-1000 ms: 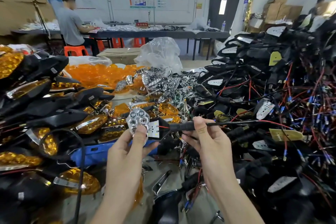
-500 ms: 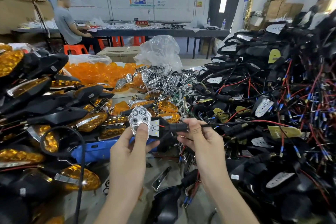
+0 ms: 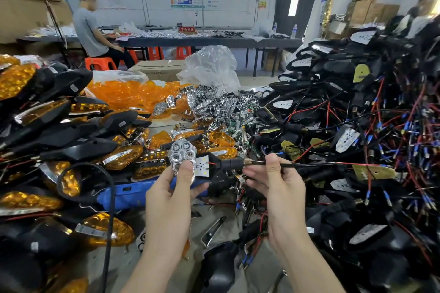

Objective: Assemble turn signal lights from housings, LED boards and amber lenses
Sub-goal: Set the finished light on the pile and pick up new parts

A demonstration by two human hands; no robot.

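Little change was noted over the last second: the chrome reflector point(image 3: 182, 156) was kept pinched at the same height by the left hand point(image 3: 173, 197), thumb point(image 3: 185, 171) pressed on its lower face, the other fingers curled behind it and mostly hidden. The right hand point(image 3: 278, 183) appeared to have been slid slightly outward, so that the pinch of thumb and forefinger was now on the wire point(image 3: 309, 164) just past the threaded end of the housing stem point(image 3: 232, 163) rather than on the stem itself. The white LED board point(image 3: 202, 166) was seen just beside the reflector's right edge, face toward the camera, a red lead running from it into the stem; whether the two parts were touching could not be told. The reflector was judged not yet seated over the board, so the step in hand was taken as aligning them, with no amber lens fitted. The assembly was held in mid-air above a blue corded tool point(image 3: 126, 195), between the finished lights point(image 3: 123, 157) stacked on the left and the heap of wired housings point(image 3: 357, 114) on the right; loose amber lenses point(image 3: 128, 93) were piled behind. The reflector looked shiny, faceted, with round cups for the LEDs.
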